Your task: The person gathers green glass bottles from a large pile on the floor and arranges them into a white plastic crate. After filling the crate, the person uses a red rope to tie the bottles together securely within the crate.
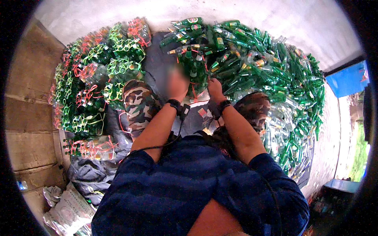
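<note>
Before me stands a small group of green glass bottles point(195, 69), upright, with a red plastic string point(193, 88) around them. My left hand point(178, 85) is at the left side of these bottles; a blur covers part of it, so its grip cannot be made out. At their right side my right hand point(215, 89) is closed, with a strand of the red string running up from its fingers. Both wrists wear black bands with devices attached. The bottles stand between my knees, which are in camouflage trousers point(138, 103).
Loose green and clear bottles point(265, 73) lie heaped to the right against the wall. At the left, bundles tied with green and red string point(124, 67) are stacked high. Black plastic sheeting point(91, 171) and a printed white sack point(69, 209) lie at lower left.
</note>
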`<action>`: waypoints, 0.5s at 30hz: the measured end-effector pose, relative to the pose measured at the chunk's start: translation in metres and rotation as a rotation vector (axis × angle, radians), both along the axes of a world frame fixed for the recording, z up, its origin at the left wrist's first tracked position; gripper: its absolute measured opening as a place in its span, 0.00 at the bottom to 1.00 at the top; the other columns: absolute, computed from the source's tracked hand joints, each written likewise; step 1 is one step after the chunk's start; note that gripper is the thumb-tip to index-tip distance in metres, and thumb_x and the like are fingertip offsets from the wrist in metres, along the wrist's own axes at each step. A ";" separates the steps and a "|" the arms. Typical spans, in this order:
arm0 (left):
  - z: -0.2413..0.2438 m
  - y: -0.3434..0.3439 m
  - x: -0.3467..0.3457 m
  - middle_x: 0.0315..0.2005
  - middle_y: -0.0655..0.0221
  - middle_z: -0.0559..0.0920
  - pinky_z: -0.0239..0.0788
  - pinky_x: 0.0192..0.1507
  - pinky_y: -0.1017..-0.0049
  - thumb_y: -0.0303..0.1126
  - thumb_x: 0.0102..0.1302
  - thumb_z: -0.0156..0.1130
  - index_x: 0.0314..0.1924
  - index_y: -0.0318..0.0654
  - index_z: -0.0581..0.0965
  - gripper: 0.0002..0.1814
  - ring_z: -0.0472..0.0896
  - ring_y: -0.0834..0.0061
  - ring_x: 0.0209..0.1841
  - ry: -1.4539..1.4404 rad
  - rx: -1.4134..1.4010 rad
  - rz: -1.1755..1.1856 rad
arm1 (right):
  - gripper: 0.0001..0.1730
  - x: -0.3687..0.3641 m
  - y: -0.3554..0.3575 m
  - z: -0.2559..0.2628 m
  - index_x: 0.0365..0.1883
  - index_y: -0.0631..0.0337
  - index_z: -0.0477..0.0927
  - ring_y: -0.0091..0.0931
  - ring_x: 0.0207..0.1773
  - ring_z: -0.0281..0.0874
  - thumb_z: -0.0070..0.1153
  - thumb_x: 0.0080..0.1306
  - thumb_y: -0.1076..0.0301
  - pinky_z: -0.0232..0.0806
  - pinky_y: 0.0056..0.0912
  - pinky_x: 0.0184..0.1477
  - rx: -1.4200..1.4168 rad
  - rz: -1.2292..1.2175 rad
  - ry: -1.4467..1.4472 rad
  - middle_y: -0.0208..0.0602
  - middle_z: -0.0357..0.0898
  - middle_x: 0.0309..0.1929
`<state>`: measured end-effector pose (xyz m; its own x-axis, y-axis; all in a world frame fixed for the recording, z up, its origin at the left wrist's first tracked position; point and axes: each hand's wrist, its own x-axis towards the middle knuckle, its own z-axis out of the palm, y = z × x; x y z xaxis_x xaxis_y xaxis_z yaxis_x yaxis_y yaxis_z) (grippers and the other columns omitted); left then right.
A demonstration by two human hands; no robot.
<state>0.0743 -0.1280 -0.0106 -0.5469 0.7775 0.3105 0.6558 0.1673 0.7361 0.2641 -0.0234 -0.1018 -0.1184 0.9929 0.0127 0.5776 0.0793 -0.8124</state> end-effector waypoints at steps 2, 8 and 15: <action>-0.005 -0.006 0.015 0.42 0.55 0.82 0.73 0.45 0.56 0.29 0.64 0.62 0.59 0.42 0.75 0.21 0.81 0.54 0.46 -0.044 -0.066 -0.001 | 0.17 -0.002 -0.011 0.000 0.43 0.64 0.83 0.48 0.44 0.82 0.51 0.69 0.60 0.70 0.49 0.47 -0.005 0.007 -0.020 0.52 0.84 0.40; -0.023 -0.010 0.034 0.46 0.53 0.83 0.73 0.50 0.52 0.40 0.68 0.60 0.61 0.43 0.74 0.23 0.80 0.49 0.50 -0.043 -0.161 -0.254 | 0.18 -0.006 -0.010 0.011 0.41 0.63 0.83 0.55 0.46 0.80 0.47 0.72 0.59 0.71 0.57 0.47 0.043 0.102 -0.092 0.56 0.83 0.38; -0.031 0.002 0.046 0.45 0.51 0.83 0.71 0.50 0.52 0.41 0.69 0.61 0.57 0.37 0.74 0.21 0.80 0.46 0.50 -0.062 -0.127 -0.315 | 0.14 0.013 -0.001 -0.003 0.41 0.63 0.82 0.52 0.48 0.79 0.49 0.69 0.63 0.72 0.53 0.50 0.286 0.386 -0.407 0.54 0.82 0.44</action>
